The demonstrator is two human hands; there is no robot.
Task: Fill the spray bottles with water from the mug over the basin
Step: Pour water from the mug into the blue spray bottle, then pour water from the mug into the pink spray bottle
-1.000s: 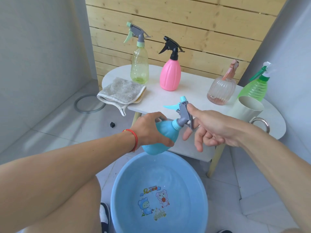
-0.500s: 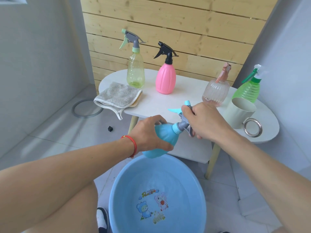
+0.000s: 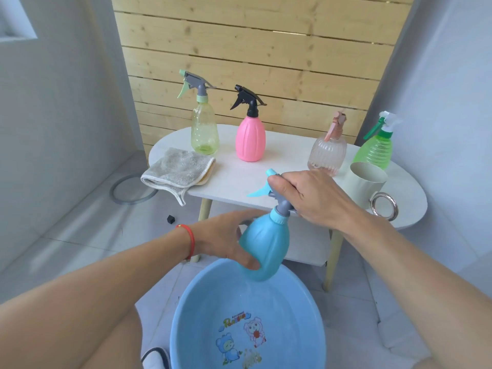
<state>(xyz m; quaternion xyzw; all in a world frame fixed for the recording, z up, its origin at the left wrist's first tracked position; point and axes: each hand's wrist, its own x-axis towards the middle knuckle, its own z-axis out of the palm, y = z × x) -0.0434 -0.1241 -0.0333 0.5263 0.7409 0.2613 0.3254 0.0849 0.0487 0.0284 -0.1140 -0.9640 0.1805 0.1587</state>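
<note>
Both hands on one blue spray bottle (image 3: 266, 243), held over the near rim of the blue basin (image 3: 186, 315). Left hand (image 3: 226, 238) curled round the belly from the left side; right hand (image 3: 311, 195) clamped over the grey trigger head (image 3: 279, 201), nozzle pointing left. Long axis near upright, neck tipped slightly right toward the right hand, so likely an unscrewing grip. Cream mug (image 3: 364, 182) well right on the white table (image 3: 266, 177), just behind the right wrist, nearer that hand. Hidden: the collar thread under the fingers, water level in the opaque bottle, contents of the mug.
</note>
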